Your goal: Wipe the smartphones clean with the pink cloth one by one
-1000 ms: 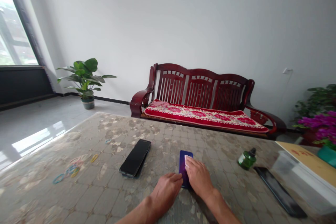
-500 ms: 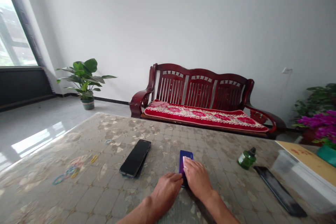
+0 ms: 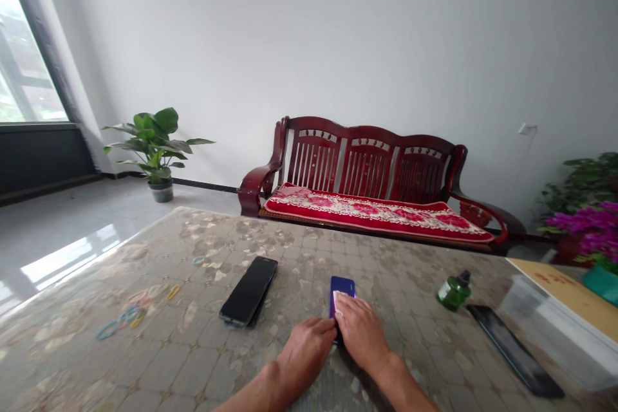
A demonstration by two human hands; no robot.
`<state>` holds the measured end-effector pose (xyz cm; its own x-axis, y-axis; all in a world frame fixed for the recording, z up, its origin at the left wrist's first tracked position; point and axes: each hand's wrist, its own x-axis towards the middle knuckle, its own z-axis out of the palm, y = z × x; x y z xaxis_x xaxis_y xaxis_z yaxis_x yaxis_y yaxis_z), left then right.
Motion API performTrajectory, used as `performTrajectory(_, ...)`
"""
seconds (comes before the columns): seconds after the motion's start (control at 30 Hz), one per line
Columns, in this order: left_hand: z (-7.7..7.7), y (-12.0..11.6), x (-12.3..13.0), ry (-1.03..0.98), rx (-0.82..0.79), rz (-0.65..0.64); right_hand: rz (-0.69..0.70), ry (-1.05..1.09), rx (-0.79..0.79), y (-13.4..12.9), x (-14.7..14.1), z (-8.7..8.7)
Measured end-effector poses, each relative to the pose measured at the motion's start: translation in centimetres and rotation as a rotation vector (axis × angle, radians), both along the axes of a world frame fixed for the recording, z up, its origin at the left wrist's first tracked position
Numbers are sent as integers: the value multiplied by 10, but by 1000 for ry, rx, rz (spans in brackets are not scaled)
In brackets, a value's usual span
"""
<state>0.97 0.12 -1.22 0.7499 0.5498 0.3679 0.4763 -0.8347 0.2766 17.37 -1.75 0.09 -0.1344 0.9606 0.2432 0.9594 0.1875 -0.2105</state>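
Observation:
A blue-purple phone lies on the patterned tablecloth, its lower part covered by my hands. My left hand is closed at the phone's left edge, with its fingertips on the lower side. Over the phone, my right hand presses a small white cloth or tissue against its surface under closed fingers. To the left rests a black phone on top of another dark flat item, mostly hidden beneath it.
Several coloured bands lie at the left. On the right are a green bottle, a long black phone and a clear box with a tan lid. Behind the table stands a red wooden bench.
My right hand has shifted slightly left and down on the phone with the white cloth. My left hand has stayed in place at the phone's edge.

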Motion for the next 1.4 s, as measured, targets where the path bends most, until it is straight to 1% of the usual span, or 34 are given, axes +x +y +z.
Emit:
performTrajectory(0.1,0,0,0,-17,18,-1,-17,-3,-14,9,-2,2)
performTrajectory(0.17,-2,0,0,-23,15,-5,-25,2,-16,9,-4,1)
performTrajectory(0.3,-6,2,0,-10,-7,-7,-8,14,-7,-2,-5,-3)
performTrajectory(0.43,-5,1,0,11,-31,7,27,30,-5,-7,-4,-4)
performTrajectory(0.63,-1,1,1,10,-28,1,9,45,-37,9,-5,4)
performTrajectory(0.7,-2,1,1,13,-27,-3,-2,47,-41,10,-6,4)
performTrajectory(0.93,0,-1,0,-30,-41,-8,39,48,-26,-4,-6,-1)
performTrajectory(1.07,2,-1,0,-30,-31,-8,41,38,-44,9,-4,1)
performTrajectory(1.23,-6,2,-2,1,-25,-13,-24,26,-81,33,-4,9)
performTrajectory(1.3,-10,3,-1,11,-18,-14,-5,31,-94,34,-6,11)
performTrajectory(1.4,-13,4,1,23,4,-6,98,63,-108,25,-8,13)
